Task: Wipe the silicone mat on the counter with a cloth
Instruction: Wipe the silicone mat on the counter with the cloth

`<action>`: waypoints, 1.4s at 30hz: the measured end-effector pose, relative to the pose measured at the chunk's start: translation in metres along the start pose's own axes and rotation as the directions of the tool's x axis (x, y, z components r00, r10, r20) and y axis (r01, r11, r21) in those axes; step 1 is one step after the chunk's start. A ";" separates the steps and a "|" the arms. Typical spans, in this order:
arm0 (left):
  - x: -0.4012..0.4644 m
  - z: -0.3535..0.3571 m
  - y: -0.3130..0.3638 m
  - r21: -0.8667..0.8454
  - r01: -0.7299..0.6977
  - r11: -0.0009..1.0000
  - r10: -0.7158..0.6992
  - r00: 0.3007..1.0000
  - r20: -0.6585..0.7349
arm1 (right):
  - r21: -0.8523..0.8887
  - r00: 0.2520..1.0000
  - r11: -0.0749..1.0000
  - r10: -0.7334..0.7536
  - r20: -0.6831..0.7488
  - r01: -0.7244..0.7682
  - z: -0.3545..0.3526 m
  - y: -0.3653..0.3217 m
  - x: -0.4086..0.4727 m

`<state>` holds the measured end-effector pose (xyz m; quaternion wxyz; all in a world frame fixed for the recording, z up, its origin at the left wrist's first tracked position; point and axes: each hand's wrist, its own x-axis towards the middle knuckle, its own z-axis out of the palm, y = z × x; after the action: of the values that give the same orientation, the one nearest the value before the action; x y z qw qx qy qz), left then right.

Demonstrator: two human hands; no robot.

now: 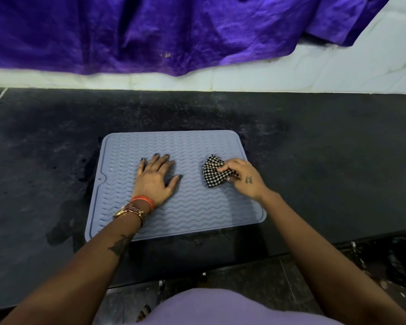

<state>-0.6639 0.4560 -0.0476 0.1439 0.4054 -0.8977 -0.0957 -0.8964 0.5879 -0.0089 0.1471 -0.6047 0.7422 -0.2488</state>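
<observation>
Checked black-and-white fabric: the cloth [215, 171], bunched into a wad, is pinched between the curled fingers and thumb of my right hand [245, 178]. Most of the wad sticks out to the left of my fingers, and its underside rests on the mat. My right hand sits over the right half of the mat, knuckles up, with a small dark mark on the back of the hand.

My left hand [157, 178] lies flat on the mat's left-centre, palm down, fingers straight and spread, pointing away from me toward the wall; it grips nothing and simply presses on the surface. An orange band [144, 201] and a gold-toned watch [130, 212] circle that wrist.

The silicone mat [192, 214] is a grey-blue rounded rectangle with wavy raised ridges and a raised border. It lies flat on the dark counter [326, 160], directly before me. Its long axis runs left to right, roughly parallel to the counter's front edge, though the whole sheet is turned slightly, so its right side reaches a little nearer to me than square. A small notch with a hole marks the left short edge.

Beyond the counter stands a white tiled wall [314, 73], over which purple sheeting [150, 31] hangs. A lilac garment [220, 308] shows at the bottom edge.
</observation>
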 end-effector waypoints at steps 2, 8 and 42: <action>-0.001 0.001 0.000 0.004 0.000 1.000 0.000 1.000 -0.002 | 0.044 1.000 0.999 0.008 0.012 -0.008 -0.006 -0.002 0.000; 0.000 0.000 0.001 0.002 -0.001 1.000 0.001 1.000 -0.019 | -0.093 0.990 0.987 -0.135 -0.031 0.131 0.014 -0.013 -0.039; 0.000 0.000 0.000 0.002 -0.013 1.000 0.013 1.000 0.012 | 0.002 0.995 0.999 0.053 -0.089 -0.053 -0.005 -0.004 -0.055</action>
<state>-0.6638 0.4564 -0.0477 0.1388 0.3989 -0.9013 -0.0962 -0.8827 0.6415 -0.0072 0.1201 -0.5731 0.7638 -0.2713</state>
